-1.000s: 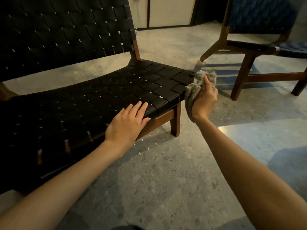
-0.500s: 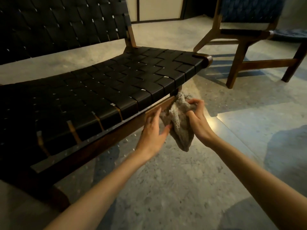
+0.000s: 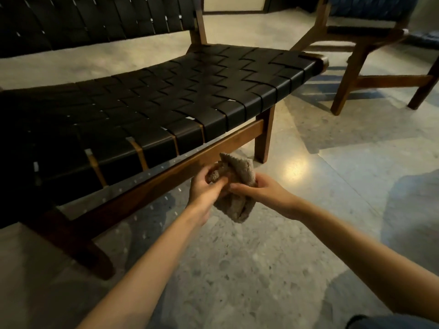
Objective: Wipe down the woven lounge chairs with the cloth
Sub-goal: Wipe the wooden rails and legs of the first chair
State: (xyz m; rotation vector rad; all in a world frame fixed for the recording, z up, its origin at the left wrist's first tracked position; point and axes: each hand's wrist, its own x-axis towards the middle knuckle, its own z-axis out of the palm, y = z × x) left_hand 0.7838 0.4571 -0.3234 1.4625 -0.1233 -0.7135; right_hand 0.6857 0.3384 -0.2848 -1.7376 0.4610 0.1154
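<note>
Standing on speckled floor (image 3: 261, 269), the black woven chair (image 3: 190, 91) neighbours a blue chair (image 3: 392, 80).

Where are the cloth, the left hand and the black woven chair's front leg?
cloth (image 3: 238, 166), head view, on its upper fold.
left hand (image 3: 203, 188), head view, middle of the hand.
black chair's front leg (image 3: 264, 138), head view, midway up the wooden leg.

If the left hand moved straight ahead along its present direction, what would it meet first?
Likely the wooden front rail of the black woven chair, just beyond the cloth the left hand grips; depth is unclear.
</note>
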